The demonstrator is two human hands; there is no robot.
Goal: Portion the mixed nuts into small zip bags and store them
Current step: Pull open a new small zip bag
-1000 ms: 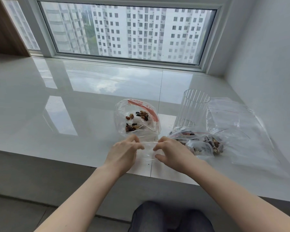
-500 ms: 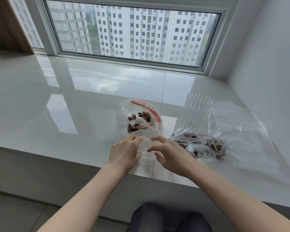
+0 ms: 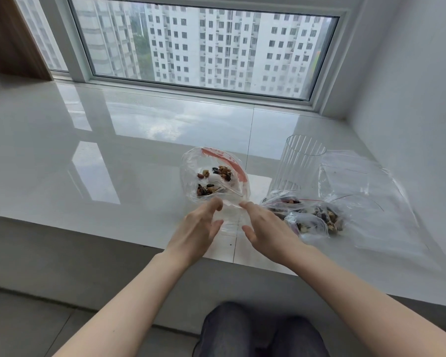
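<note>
An open clear bag with a red zip strip (image 3: 238,168) sits on the white sill (image 3: 113,155), holding a few clumps of mixed nuts (image 3: 214,180). Just in front of it lies a small empty clear zip bag (image 3: 231,217). My left hand (image 3: 197,231) and my right hand (image 3: 267,229) flank that small bag with fingers and thumbs spread; their fingertips are at its edges and neither hand grips it. To the right lie several small filled nut bags (image 3: 308,219).
A tall ribbed clear cup (image 3: 300,163) stands behind the filled bags. Flat empty clear bags (image 3: 363,186) spread toward the right wall (image 3: 422,99). The sill's front edge runs just under my wrists; my knees are below it.
Both hands pinched the small empty bag a second ago; now the fingers have spread apart and let go of it. The view has shifted slightly.
</note>
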